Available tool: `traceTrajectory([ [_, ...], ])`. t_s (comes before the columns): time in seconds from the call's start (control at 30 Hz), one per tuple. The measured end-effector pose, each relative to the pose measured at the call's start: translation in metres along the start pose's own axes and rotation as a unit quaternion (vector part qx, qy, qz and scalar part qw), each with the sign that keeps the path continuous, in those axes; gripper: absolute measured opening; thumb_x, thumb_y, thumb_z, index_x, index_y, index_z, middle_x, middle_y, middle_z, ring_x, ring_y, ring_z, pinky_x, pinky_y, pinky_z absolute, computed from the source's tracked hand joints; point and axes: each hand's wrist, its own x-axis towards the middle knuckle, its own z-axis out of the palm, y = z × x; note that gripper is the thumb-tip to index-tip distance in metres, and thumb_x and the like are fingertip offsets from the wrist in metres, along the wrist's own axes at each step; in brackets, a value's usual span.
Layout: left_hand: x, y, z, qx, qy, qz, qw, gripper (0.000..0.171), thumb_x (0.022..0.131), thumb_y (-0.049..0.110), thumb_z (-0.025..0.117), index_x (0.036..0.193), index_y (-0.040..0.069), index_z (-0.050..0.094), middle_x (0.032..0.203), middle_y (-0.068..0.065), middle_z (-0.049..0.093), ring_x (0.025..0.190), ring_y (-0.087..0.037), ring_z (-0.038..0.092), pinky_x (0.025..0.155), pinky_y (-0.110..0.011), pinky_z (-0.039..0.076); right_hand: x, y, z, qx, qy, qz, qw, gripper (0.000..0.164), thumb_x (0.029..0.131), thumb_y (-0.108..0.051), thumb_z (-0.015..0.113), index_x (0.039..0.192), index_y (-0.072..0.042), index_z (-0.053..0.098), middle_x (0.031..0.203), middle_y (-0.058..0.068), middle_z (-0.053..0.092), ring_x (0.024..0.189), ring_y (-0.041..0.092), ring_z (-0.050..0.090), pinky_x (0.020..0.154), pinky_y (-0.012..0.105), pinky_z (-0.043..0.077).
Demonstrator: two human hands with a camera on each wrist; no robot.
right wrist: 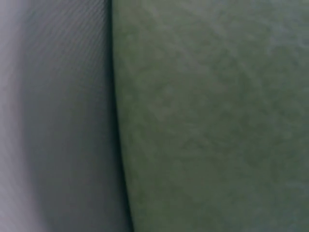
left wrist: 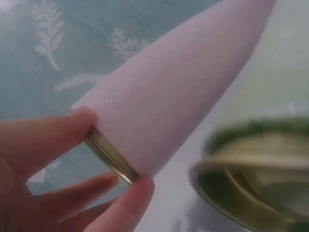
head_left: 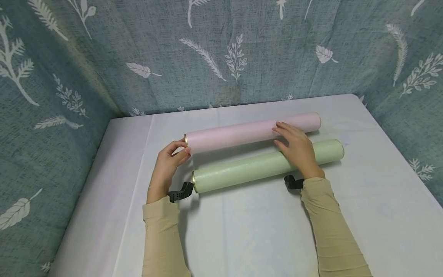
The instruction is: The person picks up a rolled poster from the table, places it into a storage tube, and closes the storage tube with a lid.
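Note:
A long pink tube (head_left: 228, 136) with gold-rimmed ends lies slantwise across the head view. My left hand (head_left: 166, 165) pinches its left end; in the left wrist view the fingers (left wrist: 133, 203) touch the gold rim and pink side. Toward the tube's right part, my right hand (head_left: 300, 152) rests with fairly straight fingers on it. Nearer to me, a pale green tube (head_left: 238, 173), also gold-rimmed, lies roughly parallel on the table, passing under my right hand. Green surface (right wrist: 212, 116) fills most of the right wrist view, which hides that hand's fingers.
The white-covered table (head_left: 256, 238) reaches back to a teal curtain (head_left: 270, 57) with white leaf patterns, which also hangs at both sides. Black wrist cameras (head_left: 181, 192) sit close to the green tube.

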Motion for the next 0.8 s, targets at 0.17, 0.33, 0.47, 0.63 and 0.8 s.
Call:
traceTrajectory([
  [0.17, -0.002, 0.001, -0.001, -0.01, -0.014, -0.016, 0.9997, 0.021, 0.085, 0.012, 0.062, 0.097, -0.002, 0.053, 0.134, -0.006, 0.041, 0.111, -0.02, 0.05, 0.085, -0.03, 0.045, 0.001, -0.001, -0.001, 0.003, -0.016, 0.005, 1.0, 0.04, 0.081, -0.02, 0.067, 0.12, -0.014, 0.057, 0.13, 0.0, 0.048, 0.121, 0.02, 0.041, 0.101, 0.038, 0.028],
  [0.33, 0.0, -0.007, -0.007, 0.009, -0.034, -0.022, 0.9991, 0.019, 0.086, 0.01, 0.059, 0.099, -0.003, 0.053, 0.136, -0.008, 0.038, 0.11, -0.019, 0.049, 0.089, -0.035, 0.043, 0.001, -0.001, -0.002, -0.003, -0.041, 0.006, 0.999, 0.042, 0.08, -0.021, 0.067, 0.12, -0.014, 0.057, 0.131, 0.0, 0.047, 0.122, 0.02, 0.039, 0.102, 0.038, 0.027],
  [0.47, 0.004, -0.015, -0.01, 0.025, -0.039, -0.017, 0.9988, 0.021, 0.086, 0.012, 0.06, 0.101, -0.002, 0.054, 0.131, -0.009, 0.042, 0.104, -0.018, 0.053, 0.087, -0.033, 0.044, 0.002, -0.001, -0.003, -0.014, -0.059, 0.006, 0.998, 0.043, 0.08, -0.022, 0.067, 0.121, -0.014, 0.056, 0.132, 0.0, 0.046, 0.123, 0.02, 0.038, 0.101, 0.04, 0.026],
  [0.63, 0.007, -0.021, -0.01, 0.031, -0.03, -0.022, 0.9988, 0.023, 0.086, 0.013, 0.061, 0.102, -0.001, 0.053, 0.13, -0.008, 0.044, 0.109, -0.017, 0.05, 0.086, -0.031, 0.045, 0.003, -0.003, -0.005, -0.024, -0.097, 0.006, 0.995, 0.041, 0.082, -0.025, 0.065, 0.121, -0.014, 0.056, 0.135, 0.002, 0.042, 0.126, 0.022, 0.034, 0.101, 0.044, 0.026],
  [0.8, 0.011, -0.026, -0.006, 0.009, -0.022, -0.032, 0.9992, 0.021, 0.087, 0.011, 0.058, 0.102, -0.001, 0.05, 0.138, -0.006, 0.037, 0.122, -0.016, 0.037, 0.089, -0.031, 0.043, 0.004, -0.004, -0.007, -0.038, -0.141, 0.004, 0.989, 0.039, 0.085, -0.028, 0.061, 0.122, -0.016, 0.055, 0.14, 0.003, 0.035, 0.13, 0.023, 0.026, 0.102, 0.046, 0.023],
])
